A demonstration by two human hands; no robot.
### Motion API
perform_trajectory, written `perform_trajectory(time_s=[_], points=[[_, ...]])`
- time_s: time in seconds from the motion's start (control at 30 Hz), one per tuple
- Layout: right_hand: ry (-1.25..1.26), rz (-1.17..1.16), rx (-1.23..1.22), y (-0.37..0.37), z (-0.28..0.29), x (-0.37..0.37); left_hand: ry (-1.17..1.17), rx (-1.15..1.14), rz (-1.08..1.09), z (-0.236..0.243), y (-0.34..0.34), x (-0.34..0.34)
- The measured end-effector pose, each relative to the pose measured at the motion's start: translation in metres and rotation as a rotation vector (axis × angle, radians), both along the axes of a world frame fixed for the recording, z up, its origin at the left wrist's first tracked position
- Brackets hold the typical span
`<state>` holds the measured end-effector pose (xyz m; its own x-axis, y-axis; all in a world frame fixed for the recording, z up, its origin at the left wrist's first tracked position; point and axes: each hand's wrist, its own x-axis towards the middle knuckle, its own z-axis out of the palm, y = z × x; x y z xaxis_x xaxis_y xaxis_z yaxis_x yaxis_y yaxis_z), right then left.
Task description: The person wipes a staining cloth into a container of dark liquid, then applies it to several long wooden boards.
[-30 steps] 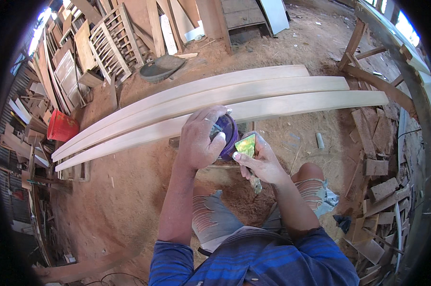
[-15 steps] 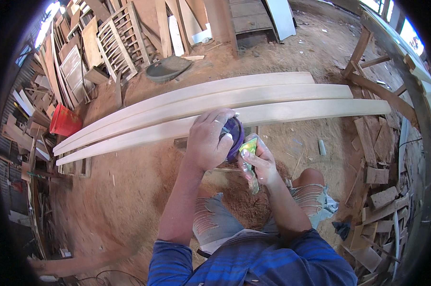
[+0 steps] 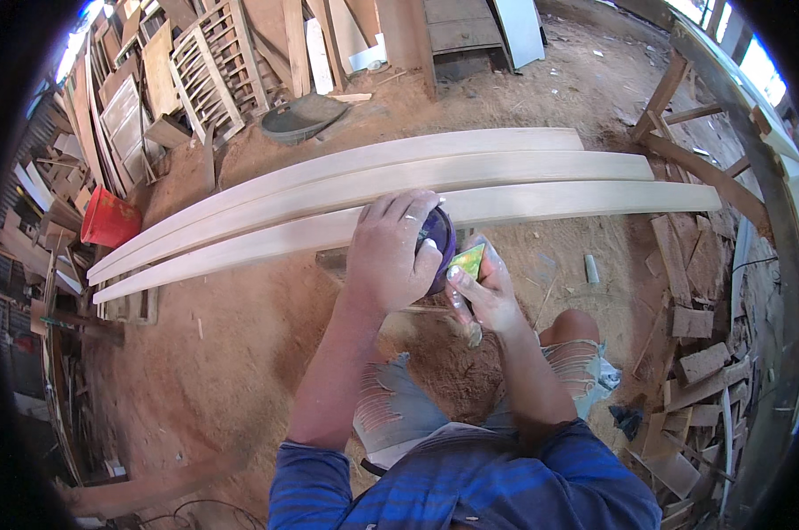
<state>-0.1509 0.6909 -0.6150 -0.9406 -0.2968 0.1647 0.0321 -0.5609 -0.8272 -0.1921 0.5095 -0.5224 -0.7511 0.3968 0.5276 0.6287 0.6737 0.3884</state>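
My left hand [image 3: 384, 256] is wrapped over a round purple tub [image 3: 449, 252], thumb on its near side and fingers across its top. The hand covers much of the tub, so what is inside cannot be told. Close on the tub's right, my right hand [image 3: 490, 296] pinches a flat yellow-green triangular piece [image 3: 467, 263] between thumb and fingers. Whitish smears mark the fingers of both hands. Just beyond them lie long pale wooden planks [image 3: 541, 204], side by side and raised off the ground.
Sawdust covers the ground between my knees. Wood offcuts [image 3: 704, 362] are heaped at the right, below a wooden frame [image 3: 726, 181]. A red bucket [image 3: 110, 219] stands by the planks' left end. Behind are a dark shallow basin [image 3: 302, 119] and leaning boards.
The yellow-green piece has tilted, and its triangular face shows more. My right hand has turned slightly beside the tub. My left hand keeps its grip; the whole view has shifted a little.
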Motion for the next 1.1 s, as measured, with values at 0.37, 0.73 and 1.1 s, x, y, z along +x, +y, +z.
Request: perform_trajectory(time_s=[0.37, 0.73, 1.1], points=[[-0.326, 0.009, -0.254, -0.002, -0.003, 0.021, -0.034, 0.063, 0.003, -0.002, -0.001, -0.001], [-0.24, -0.026, -0.332, -0.019, -0.026, 0.011, -0.018, 0.003, 0.004, 0.003, -0.002, 0.0], [-0.173, -0.17, 0.33, 0.012, 0.052, 0.019, -0.042, 0.122, 0.017, -0.001, 0.001, 0.001]])
